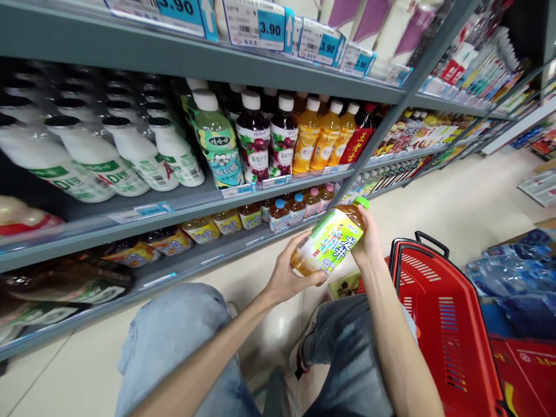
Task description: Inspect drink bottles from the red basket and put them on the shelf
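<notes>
A tea bottle (332, 240) with a green and white label and a green cap lies tilted between both my hands, in front of the shelves. My left hand (290, 271) is wrapped round its lower end. My right hand (369, 237) grips the upper part near the cap. The liquid inside is amber. I am crouched, with my knees in blue jeans below my arms.
Grey shelves (182, 202) hold white milk bottles (125, 156), a green bottle (219, 142), dark grape juice (256, 139) and orange juice (310, 136). A red shopping basket (438, 313) stands on the floor at my right. Blue packs of water bottles (512, 272) lie beyond it.
</notes>
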### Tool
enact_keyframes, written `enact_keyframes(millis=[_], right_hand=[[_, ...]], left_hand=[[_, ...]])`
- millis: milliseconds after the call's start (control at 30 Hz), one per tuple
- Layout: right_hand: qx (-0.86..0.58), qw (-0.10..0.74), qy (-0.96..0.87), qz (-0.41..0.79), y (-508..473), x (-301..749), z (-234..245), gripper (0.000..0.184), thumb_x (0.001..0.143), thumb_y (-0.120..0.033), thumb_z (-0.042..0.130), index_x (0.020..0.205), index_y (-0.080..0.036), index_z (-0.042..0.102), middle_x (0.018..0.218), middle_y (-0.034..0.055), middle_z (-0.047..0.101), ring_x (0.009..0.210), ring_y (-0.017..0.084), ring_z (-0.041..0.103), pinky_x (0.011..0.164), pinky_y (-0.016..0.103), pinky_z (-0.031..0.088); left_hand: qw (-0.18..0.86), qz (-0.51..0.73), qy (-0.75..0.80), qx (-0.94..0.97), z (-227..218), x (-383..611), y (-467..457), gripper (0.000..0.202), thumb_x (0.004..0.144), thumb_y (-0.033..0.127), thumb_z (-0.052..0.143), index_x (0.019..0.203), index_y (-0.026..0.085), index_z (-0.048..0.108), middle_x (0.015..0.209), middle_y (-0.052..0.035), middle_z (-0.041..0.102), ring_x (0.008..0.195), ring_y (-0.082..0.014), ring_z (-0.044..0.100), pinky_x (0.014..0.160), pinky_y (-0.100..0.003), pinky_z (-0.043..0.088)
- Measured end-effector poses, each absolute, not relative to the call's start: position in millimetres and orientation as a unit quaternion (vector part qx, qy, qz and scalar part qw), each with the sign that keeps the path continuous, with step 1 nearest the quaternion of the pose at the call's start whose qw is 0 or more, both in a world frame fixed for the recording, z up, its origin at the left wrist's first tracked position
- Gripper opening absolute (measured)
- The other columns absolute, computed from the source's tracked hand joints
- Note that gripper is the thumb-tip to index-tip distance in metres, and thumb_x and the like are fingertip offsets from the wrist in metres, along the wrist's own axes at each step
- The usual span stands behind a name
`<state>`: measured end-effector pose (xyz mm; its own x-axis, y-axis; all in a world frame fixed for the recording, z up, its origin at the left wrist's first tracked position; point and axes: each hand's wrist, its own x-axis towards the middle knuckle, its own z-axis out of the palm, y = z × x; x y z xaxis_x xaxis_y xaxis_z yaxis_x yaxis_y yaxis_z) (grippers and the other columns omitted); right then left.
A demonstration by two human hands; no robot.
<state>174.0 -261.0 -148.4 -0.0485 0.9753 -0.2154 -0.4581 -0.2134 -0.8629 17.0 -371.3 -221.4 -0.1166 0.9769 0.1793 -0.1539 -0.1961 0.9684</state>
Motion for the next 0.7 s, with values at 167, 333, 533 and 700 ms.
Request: enact_keyframes(millis=[167,333,533,700], right_hand=[[-0.422,0.525,-0.320,0.666,-265,172,-146,0.026,0.075,-0.046,0.081,0.089,-0.025,0.075,0.101,0.0032,0.079,0.097,0.026,0.074,0.090,0.040,0.058],[-0.385,0.521,-0.299,0.701,-277,165,-135,0.024,0.070,-0.042,0.085,0.078,-0.025,0.071,0.095,0.0021,0.078,0.096,0.029,0.075,0.088,0.046,0.060],[-0.407,0.521,-0.282,0.695,-281,166,-129,0.025,0.068,-0.037,0.088,0.078,-0.022,0.072,0.087,0.0026,0.076,0.092,0.024,0.074,0.090,0.040,0.060],[-0.415,0.519,-0.275,0.695,-273,167,-134,0.024,0.067,-0.032,0.089,0.075,-0.022,0.070,0.077,-0.0004,0.073,0.088,0.021,0.074,0.085,0.036,0.060]], left_hand=[[0.597,0.631,0.373,0.327,-229,9,-376,0.082,0.068,0.050,0.086,0.141,0.020,0.062,0.137,-0.0122,0.068,0.124,-0.0339,0.065,0.103,-0.041,0.054],[0.678,0.621,0.345,0.188,-229,10,-381,0.068,0.070,0.061,0.078,0.122,0.017,0.072,0.107,-0.0092,0.079,0.093,-0.0275,0.074,0.084,-0.037,0.059],[0.720,0.581,0.363,0.110,-214,11,-380,0.057,0.071,0.064,0.074,0.107,0.020,0.074,0.084,-0.0039,0.078,0.058,-0.0206,0.065,0.052,-0.032,0.051],[0.733,0.568,0.358,0.104,-215,13,-378,0.060,0.077,0.062,0.070,0.118,0.018,0.070,0.078,-0.0040,0.075,0.051,-0.0195,0.063,0.049,-0.031,0.050]])
